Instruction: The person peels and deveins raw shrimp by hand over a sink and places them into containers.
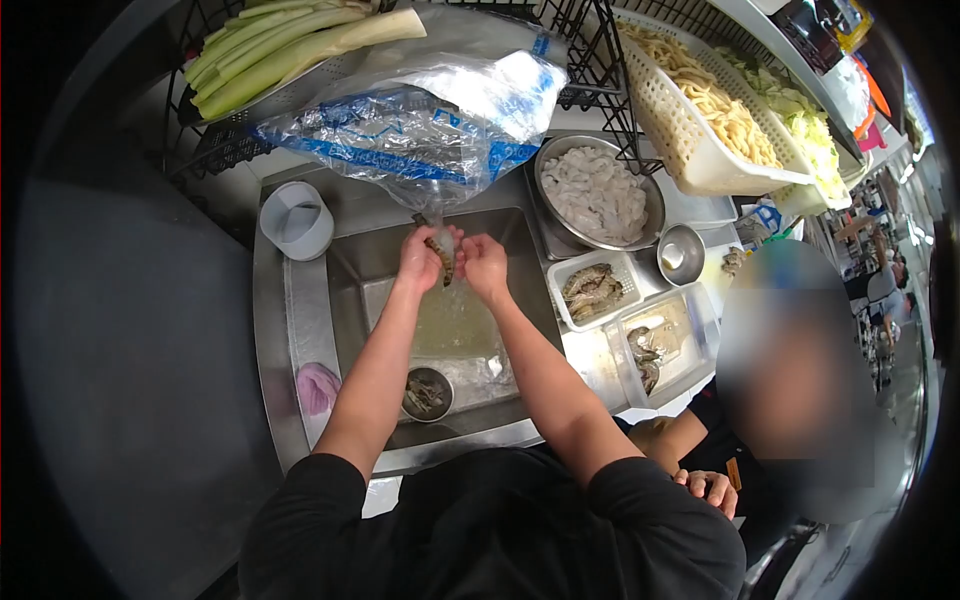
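Note:
Over a metal sink point(345, 262), my left hand point(418, 262) is closed on a dark-shelled shrimp point(441, 262), whose length lies along the fingers. My right hand point(484, 266) is right beside it with fingers curled in toward the shrimp; what its fingertips grip is hidden. Something whitish shows between the hands, and I cannot tell whether it is shrimp flesh or water. Cloudy water point(450, 330) stands in the sink below. Near the sink's front edge sits a small metal bowl point(447, 405) holding dark scraps.
Right of the sink are a bowl of peeled shrimp point(594, 195), a white basket of unpeeled shrimp point(600, 320), a clear tub point(690, 365) and a small metal bowl point(681, 254). A plastic bag point(420, 125) hangs above. A co-worker point(720, 430) stands close at right.

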The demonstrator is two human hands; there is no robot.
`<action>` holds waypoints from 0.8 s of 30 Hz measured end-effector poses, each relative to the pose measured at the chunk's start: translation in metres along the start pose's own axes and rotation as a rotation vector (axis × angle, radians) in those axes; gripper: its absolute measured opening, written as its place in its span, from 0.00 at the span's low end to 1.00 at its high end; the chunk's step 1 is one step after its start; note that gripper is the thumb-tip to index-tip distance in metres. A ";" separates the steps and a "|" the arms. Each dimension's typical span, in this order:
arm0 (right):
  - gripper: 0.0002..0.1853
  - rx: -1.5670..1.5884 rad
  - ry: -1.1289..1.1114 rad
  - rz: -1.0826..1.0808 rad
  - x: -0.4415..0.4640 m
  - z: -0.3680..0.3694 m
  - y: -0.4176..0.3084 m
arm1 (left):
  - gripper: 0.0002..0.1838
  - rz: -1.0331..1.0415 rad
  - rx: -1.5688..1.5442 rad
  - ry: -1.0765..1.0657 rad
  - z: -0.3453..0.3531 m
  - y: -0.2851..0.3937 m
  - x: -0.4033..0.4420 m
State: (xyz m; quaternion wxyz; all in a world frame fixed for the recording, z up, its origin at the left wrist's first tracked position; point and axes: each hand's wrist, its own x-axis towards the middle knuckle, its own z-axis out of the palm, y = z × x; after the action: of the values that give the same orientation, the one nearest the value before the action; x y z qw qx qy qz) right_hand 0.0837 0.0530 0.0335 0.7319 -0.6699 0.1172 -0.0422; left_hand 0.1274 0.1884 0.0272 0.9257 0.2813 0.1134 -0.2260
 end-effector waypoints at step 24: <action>0.17 0.260 -0.422 0.076 0.015 -0.015 0.060 | 0.08 -0.232 1.225 -0.185 -0.004 0.045 -0.009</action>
State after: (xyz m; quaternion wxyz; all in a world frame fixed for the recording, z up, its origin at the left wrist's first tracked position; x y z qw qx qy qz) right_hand 0.0888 0.0409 -0.0285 0.8213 -0.5591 -0.0197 0.1115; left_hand 0.1412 0.2275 0.0478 0.5720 0.7257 -0.0873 -0.3723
